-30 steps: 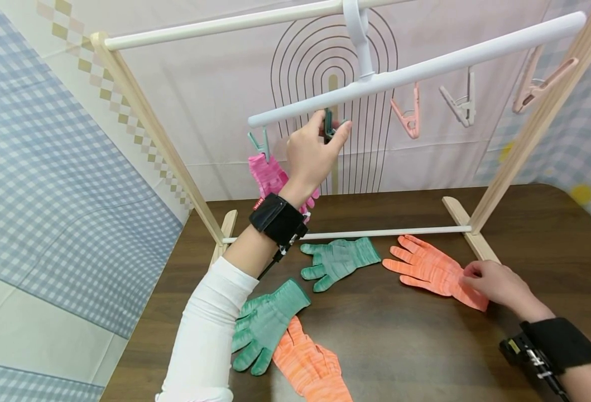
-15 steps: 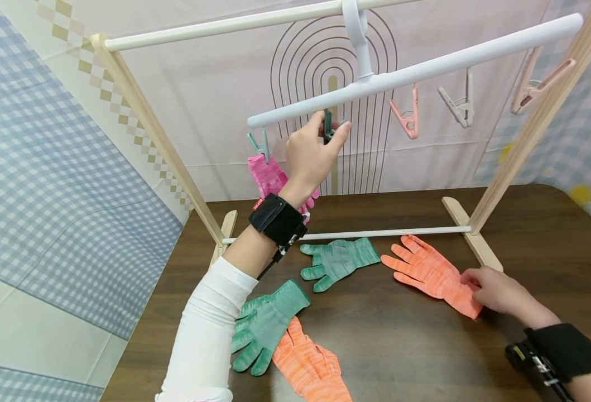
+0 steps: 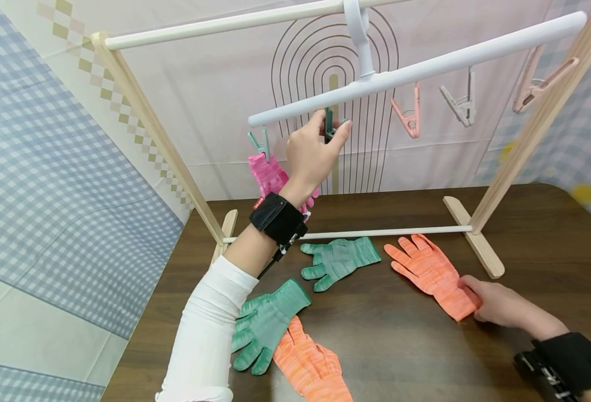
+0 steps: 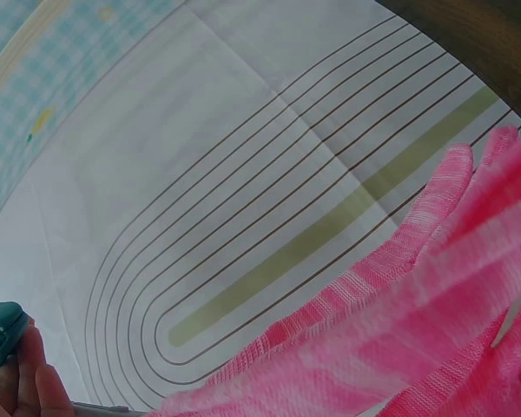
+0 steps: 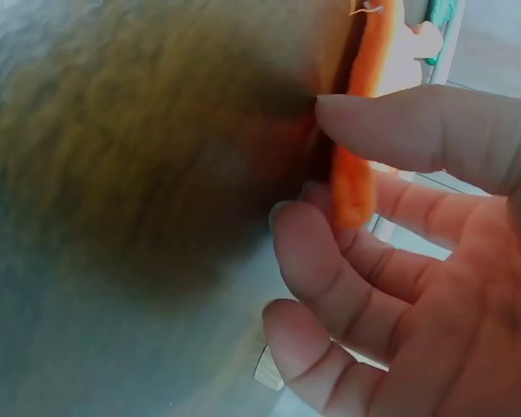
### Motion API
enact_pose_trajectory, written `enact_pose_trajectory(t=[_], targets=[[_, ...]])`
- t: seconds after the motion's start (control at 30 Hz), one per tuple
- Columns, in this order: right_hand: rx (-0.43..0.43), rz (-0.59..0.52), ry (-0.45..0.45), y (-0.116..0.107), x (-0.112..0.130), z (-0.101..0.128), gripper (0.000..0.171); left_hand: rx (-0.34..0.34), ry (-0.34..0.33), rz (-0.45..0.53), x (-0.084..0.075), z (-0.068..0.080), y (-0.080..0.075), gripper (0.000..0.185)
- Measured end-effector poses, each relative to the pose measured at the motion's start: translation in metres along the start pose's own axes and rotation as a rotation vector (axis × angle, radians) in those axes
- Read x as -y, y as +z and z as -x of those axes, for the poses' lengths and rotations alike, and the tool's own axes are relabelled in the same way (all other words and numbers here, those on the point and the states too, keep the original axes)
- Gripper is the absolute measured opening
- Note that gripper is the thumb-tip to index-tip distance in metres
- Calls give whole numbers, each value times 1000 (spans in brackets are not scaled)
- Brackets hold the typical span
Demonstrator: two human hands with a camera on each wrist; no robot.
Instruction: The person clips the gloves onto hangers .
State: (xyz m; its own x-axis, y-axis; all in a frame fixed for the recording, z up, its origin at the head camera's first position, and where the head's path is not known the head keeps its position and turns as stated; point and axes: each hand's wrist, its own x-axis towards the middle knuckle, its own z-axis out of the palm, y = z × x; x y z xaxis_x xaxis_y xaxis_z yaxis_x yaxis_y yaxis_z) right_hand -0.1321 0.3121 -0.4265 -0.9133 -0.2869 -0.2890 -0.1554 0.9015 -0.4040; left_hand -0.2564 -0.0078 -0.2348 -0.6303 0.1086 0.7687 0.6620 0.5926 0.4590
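Up at the white hanger bar (image 3: 451,60), my left hand (image 3: 311,156) pinches a dark green clothespin (image 3: 328,127) that hangs under it. The left wrist view shows this clothespin (image 4: 3,328) at the lower left edge. A pink glove (image 3: 267,173) dangles from a light green clothespin (image 3: 260,146), partly behind my left wrist. Low on the right, my right hand (image 3: 498,301) grips an orange glove (image 3: 433,273) by its cuff, its fingers pointing away to the back left. In the right wrist view, thumb and fingers close on the orange cuff (image 5: 354,195).
Two green gloves (image 3: 342,258) and another orange glove (image 3: 310,363) lie on the brown table (image 3: 400,346). Pink, grey and pale pink clothespins (image 3: 409,114) hang along the bar's right half. A wooden rack (image 3: 147,123) frames the space, with a patterned cloth behind.
My right hand has taken hold of the orange glove's cuff and shifted it slightly toward me, turning the glove. My left hand stays at the dark green clothespin.
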Motion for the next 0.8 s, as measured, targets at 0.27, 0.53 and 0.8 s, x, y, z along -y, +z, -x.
enact_pose_trajectory(t=[0.27, 0.53, 0.8], targets=[[-94, 46, -72, 4, 1, 4, 45, -13, 10, -6, 0, 0, 1, 27], [-172, 77, -105, 6, 4, 4, 25, -8, -3, -7, -1, -1, 0, 27], [-154, 100, -122, 1, 9, 4, 9, -4, -8, -11, -1, 0, 0, 26]])
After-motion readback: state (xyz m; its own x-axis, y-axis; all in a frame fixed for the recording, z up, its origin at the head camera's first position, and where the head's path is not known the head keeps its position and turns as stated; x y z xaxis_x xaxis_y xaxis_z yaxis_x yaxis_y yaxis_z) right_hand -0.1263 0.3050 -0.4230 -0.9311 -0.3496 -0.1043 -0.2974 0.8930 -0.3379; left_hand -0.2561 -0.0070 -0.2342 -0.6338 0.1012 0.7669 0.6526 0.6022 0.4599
